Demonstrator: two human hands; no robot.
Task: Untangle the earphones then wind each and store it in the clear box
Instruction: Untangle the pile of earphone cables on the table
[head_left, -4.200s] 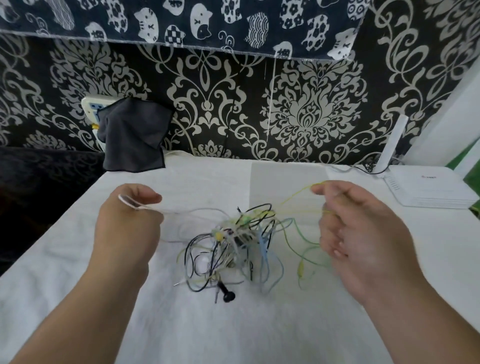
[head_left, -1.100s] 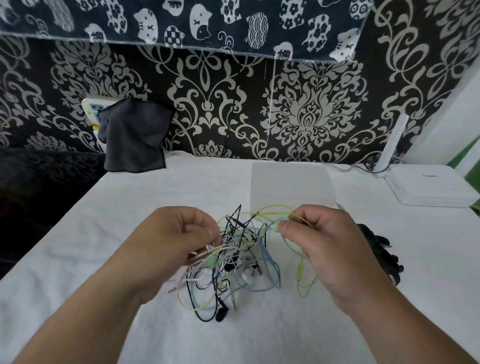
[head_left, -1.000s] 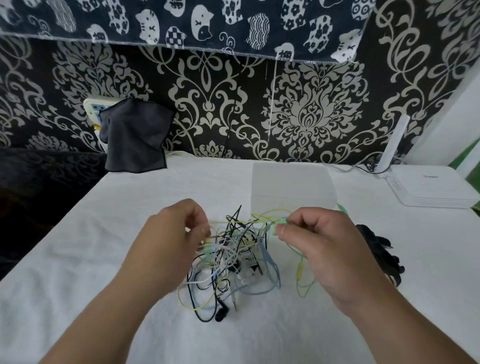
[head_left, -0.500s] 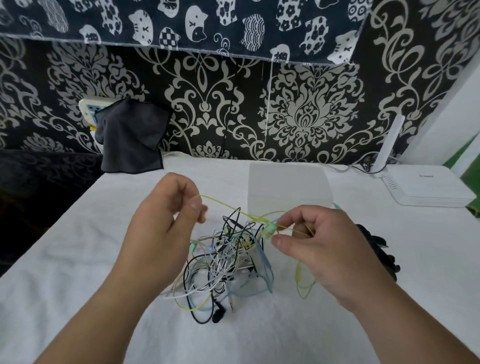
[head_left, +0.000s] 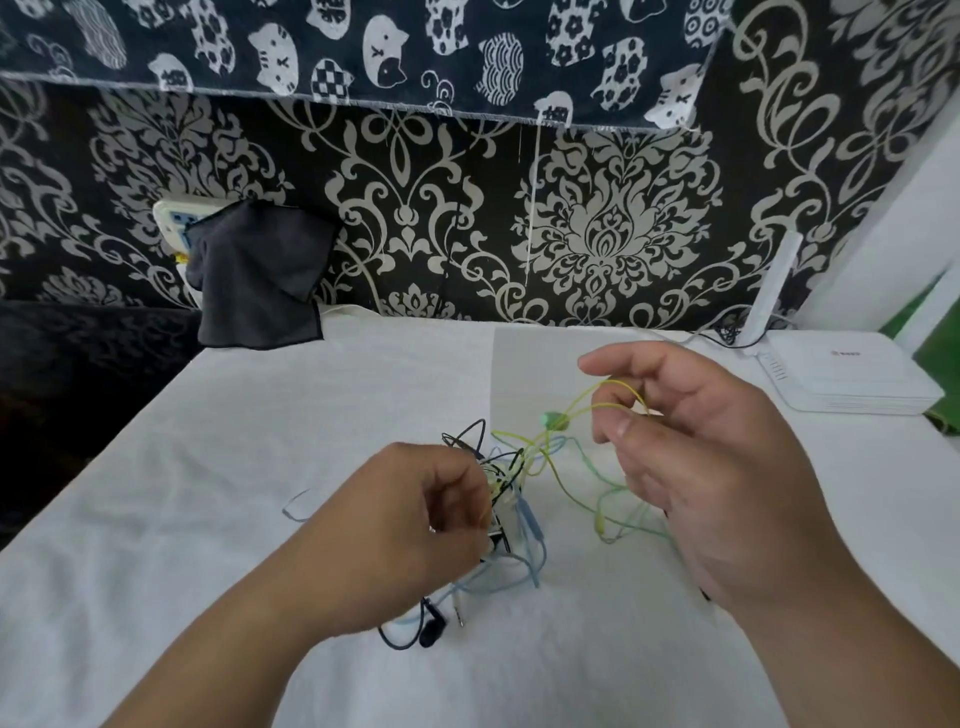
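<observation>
A knot of tangled earphones (head_left: 511, 512) in black, white, blue and yellow-green lies on the white cloth in the middle. My left hand (head_left: 415, 540) grips the knot from its left side, fingers curled into the wires. My right hand (head_left: 711, 467) is raised to the right of the knot and holds a loop of the yellow-green cable (head_left: 608, 397) between thumb and fingers. A green earbud (head_left: 553, 420) hangs on that cable between knot and hand. The clear box (head_left: 540, 374) stands behind the knot, partly hidden by my right hand.
A white router (head_left: 852, 379) with an upright antenna sits at the back right. A dark grey cloth (head_left: 260, 291) hangs over a socket strip at the back left wall. The table's left edge (head_left: 104, 441) drops to a dark floor.
My left hand came down from holding the yellow cable up and now grips the knot. My right hand moved up and right, drawing the yellow-green cable out of the tangle.
</observation>
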